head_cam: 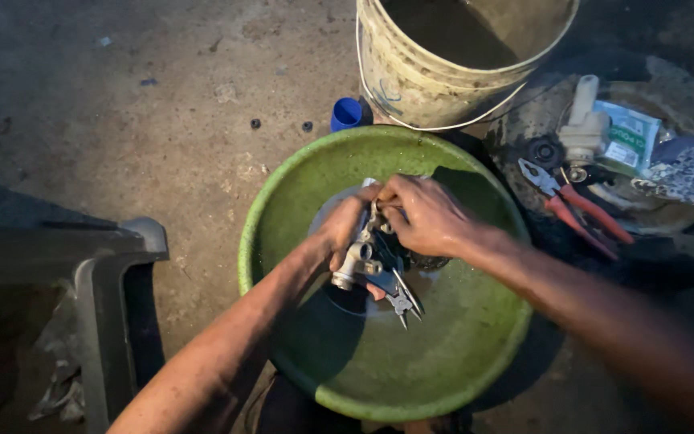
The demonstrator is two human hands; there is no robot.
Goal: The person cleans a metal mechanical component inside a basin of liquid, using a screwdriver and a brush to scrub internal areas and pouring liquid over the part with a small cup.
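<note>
Right now your left hand (347, 233) is wrapped around a small grey metal part (361, 261) with a short tube sticking out of it, gripping it from the left and holding it up over the middle of the green basin (443, 378). Your right hand (426, 215) comes in from the right and closes over the top of the same part, fingertips meeting those of your left hand, so both hands are clamped together on it. Needle-nose pliers (402, 299) stick out below your hands, tips pointing down and to the right; which hand holds them you cannot tell from this view.

Both forearms reach in over the basin's near rim. The basin sits on a rough concrete floor (122, 120).

Just beyond its far rim stands a dirty cream bucket (411, 80), and a small blue cap (346, 113) lies beside the bucket on its left. To the right, on a dark round surface, lie red-handled pliers (580, 210), a white plastic fitting (581, 128) and a green and white packet (628, 141), all well apart from your hands. At the left edge sits a grey plastic bin (110, 281).
</note>
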